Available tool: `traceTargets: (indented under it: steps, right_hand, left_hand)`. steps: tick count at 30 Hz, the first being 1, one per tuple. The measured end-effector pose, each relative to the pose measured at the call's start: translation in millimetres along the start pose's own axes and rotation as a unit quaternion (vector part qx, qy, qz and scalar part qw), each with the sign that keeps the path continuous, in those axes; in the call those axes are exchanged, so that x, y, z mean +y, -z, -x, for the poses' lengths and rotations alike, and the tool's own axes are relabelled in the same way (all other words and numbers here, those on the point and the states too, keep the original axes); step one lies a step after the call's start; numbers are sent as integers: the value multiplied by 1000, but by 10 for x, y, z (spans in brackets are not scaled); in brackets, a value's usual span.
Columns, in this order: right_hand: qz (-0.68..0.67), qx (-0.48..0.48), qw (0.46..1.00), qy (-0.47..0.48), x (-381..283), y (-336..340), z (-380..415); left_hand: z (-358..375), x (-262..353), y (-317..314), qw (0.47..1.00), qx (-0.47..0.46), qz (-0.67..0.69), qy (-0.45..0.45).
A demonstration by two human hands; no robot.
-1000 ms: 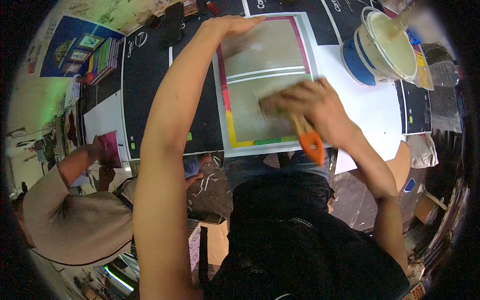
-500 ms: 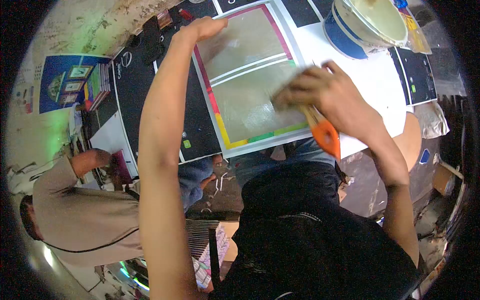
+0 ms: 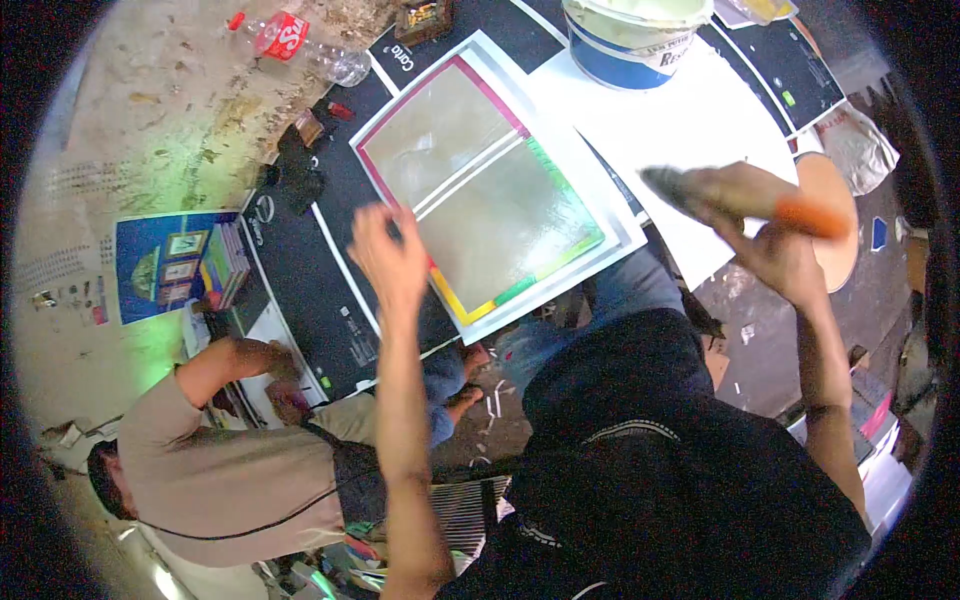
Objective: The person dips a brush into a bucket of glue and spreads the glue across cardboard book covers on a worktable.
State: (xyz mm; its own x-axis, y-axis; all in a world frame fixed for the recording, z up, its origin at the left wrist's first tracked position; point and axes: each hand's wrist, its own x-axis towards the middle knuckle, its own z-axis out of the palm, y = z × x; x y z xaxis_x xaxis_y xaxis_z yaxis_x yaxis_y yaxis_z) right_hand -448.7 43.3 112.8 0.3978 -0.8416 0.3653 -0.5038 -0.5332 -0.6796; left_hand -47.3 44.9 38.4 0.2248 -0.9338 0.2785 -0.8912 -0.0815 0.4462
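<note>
A paintbrush with an orange handle is gripped in my right hand, its dark bristles blurred by motion over the white sheet. To the left lies a flat board with two grey, glossy panels, edged in pink, yellow and green and split by white strips. My left hand hovers at that board's left edge, fingers loosely curled with a gap between thumb and forefinger, nothing visible in it. Behind the white sheet stands a blue and white bucket with pale stuff around its rim.
Black cartons cover the work surface. A plastic bottle with a red label lies at the far left. Another person sits on the left, beside a blue picture box. A round brown board is at the right.
My left hand has come down from the board's far left corner to its near left side. My right hand has swung the paintbrush right, away from the board. The view has shifted.
</note>
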Motion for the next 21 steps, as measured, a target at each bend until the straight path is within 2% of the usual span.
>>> traceTargets:
  steps: [2, 3, 4, 5, 6, 8, 11, 12, 13, 14, 15, 18, 20, 21]
  right_hand:
    - [-76, 123, 969, -202, 19, -227, 58]
    - [-125, 107, 958, -234, 26, -368, 16]
    - [-185, 108, 946, -242, 7, -604, 14]
    - [-220, 108, 947, -208, 12, -885, 37]
    - [-238, 77, 947, -199, -98, -1081, 30]
    - [-176, 30, 973, -146, -241, -1307, 24]
    - [-115, 6, 961, -252, -18, -1235, 188]
    - [-82, 83, 976, -185, 189, -1141, 310]
    - [-86, 109, 963, -232, 244, -938, 375]
    - [-122, 151, 952, -237, 235, -709, 404]
    - [-18, 154, 972, -175, 396, -459, 502]
    - [-30, 192, 941, -279, 291, -168, 389]
    - [-178, 230, 930, -225, 268, -496, 243]
    - [-223, 204, 931, -204, 227, -739, 141]
  left_hand:
    - [629, -23, 101, 999, -40, -5, -5]
    - [879, 152, 160, 997, -43, -60, -22]
    - [1079, 221, 166, 991, -93, -92, 3]
    - [1195, 343, 185, 985, -145, -86, 42]
    - [1294, 364, 130, 986, -146, -79, 26]
    - [1377, 442, 75, 980, -163, -105, 43]
    - [1375, 404, 98, 976, -169, -131, 30]
    - [1353, 384, 127, 977, -169, -129, 26]
    - [1351, 374, 153, 977, -170, -126, 24]
    - [1363, 376, 164, 977, -175, -122, 23]
    - [1359, 375, 180, 975, -182, -126, 27]
    - [1375, 327, 230, 989, -119, -79, 38]
    - [1361, 320, 206, 987, -125, -94, 44]
    - [1388, 268, 151, 984, -142, -98, 38]
